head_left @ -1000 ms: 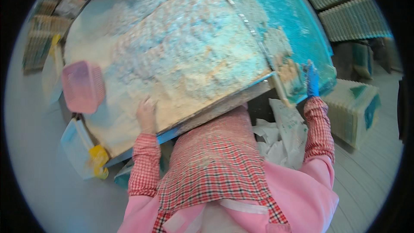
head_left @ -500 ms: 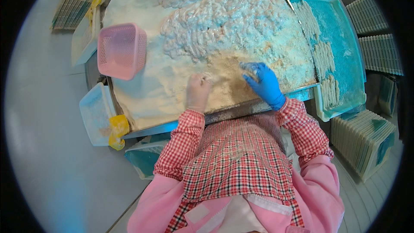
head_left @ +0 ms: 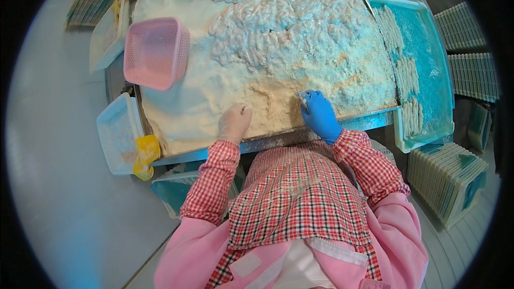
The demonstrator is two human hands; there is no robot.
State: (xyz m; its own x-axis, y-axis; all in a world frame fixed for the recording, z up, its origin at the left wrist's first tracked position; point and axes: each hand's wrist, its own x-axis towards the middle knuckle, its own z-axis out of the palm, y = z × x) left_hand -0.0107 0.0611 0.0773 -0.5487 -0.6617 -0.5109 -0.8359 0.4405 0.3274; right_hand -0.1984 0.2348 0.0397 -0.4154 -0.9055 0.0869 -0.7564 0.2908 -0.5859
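My left hand [head_left: 235,122], in a pale thin glove, is closed low over the floured table [head_left: 179,109], near its front edge. To its right is my right hand [head_left: 320,117], in a blue glove dusted with flour. Its fingers are curled in, with whitish stuff at the fingertips. What either hand holds, if anything, is hidden. Between the hands lies a patch of loose, tan-tinted flour [head_left: 273,101]. Beyond them spreads a big heap of wet, glossy, whitish strips [head_left: 284,24], its near side coated with crumbly flour.
A pink perforated basket [head_left: 155,53] stands at the table's left. Beside the table's left edge hangs a white bin [head_left: 116,136] with a yellow cloth-like thing [head_left: 145,156]. On the right, a teal tray [head_left: 431,75] holds rows of coated strips [head_left: 408,77]. Stacked trays [head_left: 447,182] stand lower right.
Both hands have come closer to the table's front edge, and the left has also shifted left. The right fingers are more curled in. The whole view has shifted slightly.
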